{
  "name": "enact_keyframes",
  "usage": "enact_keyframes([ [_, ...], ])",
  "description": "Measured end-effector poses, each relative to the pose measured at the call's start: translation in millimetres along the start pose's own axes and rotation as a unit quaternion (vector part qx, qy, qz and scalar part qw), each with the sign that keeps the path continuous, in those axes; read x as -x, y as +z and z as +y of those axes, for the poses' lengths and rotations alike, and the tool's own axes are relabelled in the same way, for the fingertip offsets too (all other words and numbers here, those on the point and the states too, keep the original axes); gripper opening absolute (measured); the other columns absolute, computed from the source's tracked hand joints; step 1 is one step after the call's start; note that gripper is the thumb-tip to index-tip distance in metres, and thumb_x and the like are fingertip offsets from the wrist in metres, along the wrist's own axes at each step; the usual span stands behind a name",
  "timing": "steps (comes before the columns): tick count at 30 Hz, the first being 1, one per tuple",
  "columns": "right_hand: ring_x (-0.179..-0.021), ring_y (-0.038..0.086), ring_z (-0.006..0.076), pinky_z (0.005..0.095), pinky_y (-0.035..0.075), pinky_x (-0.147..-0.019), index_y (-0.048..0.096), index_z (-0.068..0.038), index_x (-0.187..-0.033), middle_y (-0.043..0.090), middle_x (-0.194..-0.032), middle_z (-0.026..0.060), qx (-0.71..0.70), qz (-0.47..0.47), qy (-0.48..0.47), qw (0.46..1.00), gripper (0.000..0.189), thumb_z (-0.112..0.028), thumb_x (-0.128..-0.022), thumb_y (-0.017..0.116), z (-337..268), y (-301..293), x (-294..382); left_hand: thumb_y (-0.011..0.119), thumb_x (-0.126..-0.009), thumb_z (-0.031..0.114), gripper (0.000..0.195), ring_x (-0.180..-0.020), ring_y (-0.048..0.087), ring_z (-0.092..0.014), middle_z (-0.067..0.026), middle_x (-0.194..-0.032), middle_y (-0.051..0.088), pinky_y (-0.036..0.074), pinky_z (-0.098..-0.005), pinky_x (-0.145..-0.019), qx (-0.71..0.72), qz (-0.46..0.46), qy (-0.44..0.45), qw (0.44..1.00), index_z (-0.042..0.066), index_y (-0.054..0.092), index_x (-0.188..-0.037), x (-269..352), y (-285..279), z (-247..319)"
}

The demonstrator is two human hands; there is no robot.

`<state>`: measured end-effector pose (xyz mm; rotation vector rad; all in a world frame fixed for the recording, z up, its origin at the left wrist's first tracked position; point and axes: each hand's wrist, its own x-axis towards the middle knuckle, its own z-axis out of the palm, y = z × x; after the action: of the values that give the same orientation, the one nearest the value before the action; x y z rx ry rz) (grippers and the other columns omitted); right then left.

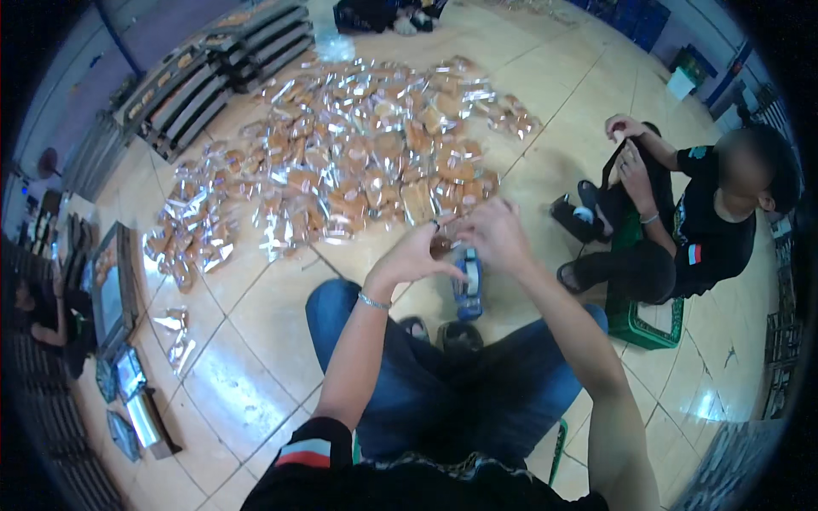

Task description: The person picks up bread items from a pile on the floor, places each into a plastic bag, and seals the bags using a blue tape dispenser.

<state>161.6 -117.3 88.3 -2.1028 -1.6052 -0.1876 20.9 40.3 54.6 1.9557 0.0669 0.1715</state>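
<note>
My left hand [409, 255] is curled around a small brown packaged item [441, 246], probably wrapped bread, with its thumb stretched out to the right. Close beside it, my right hand [495, 233] has its fingers bent toward the same item; motion blur hides whether they pinch the wrapper. Below both hands, a blue tape dispenser [470, 287] with a pale roll stands on the tiled floor between my knees. Just beyond my hands spreads a broad heap of brown bread pieces in shiny clear wrappers [377, 160].
On the right a co-worker [716, 211] sits on a green crate [645, 326], near a black tape dispenser [578, 217]. Stacked trays [192, 96] stand at the back left. Loose wrappers [179, 338] and a shiny roll [144, 418] lie on the left floor. Another person [51, 319] is at far left.
</note>
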Motion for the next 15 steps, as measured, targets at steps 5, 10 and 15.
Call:
enact_keyframes([
  [5, -0.097, 0.058, 0.0221, 0.0389, 0.044, -0.088, 0.070, -0.011, -0.106, 0.067, -0.096, 0.0043, -0.171, -0.029, 0.043, 0.984, 0.024, -0.018, -0.084, 0.072, -0.9, -13.5, -1.8, 0.074, -0.083, 0.010, 0.040, -0.096, 0.066, -0.012, -0.0098, -0.104, 0.072, 0.052, -0.0245, -0.083, 0.110, 0.040, -0.052, 0.992, -0.008, 0.063, -0.116, -5.6, -4.2, 7.1],
  [10, -0.094, 0.061, 0.0142, 0.0286, 0.050, -0.079, 0.035, -0.006, -0.144, 0.066, -0.096, 0.0063, -0.441, 0.092, 0.223, 0.865, 0.060, -0.016, -0.093, 0.065, 3.0, 17.8, 24.8, 0.067, -0.091, 0.009, 0.029, -0.091, 0.065, -0.008, -0.0046, -0.105, 0.071, 0.051, -0.0221, -0.076, 0.340, 0.158, -0.055, 0.925, 0.000, 0.063, -0.118, -16.8, 11.6, 5.8],
  [15, -0.081, 0.061, 0.0091, 0.0226, 0.048, -0.076, 0.057, 0.000, -0.121, 0.065, -0.093, 0.0038, -0.426, 0.138, 0.267, 0.854, 0.034, -0.017, -0.093, 0.067, 4.0, 33.0, 53.8, 0.066, -0.093, 0.013, 0.031, -0.089, 0.064, -0.006, -0.0013, -0.104, 0.070, 0.051, -0.0218, -0.075, 0.342, 0.161, -0.101, 0.920, 0.002, 0.062, -0.122, -17.3, 28.6, -6.5],
])
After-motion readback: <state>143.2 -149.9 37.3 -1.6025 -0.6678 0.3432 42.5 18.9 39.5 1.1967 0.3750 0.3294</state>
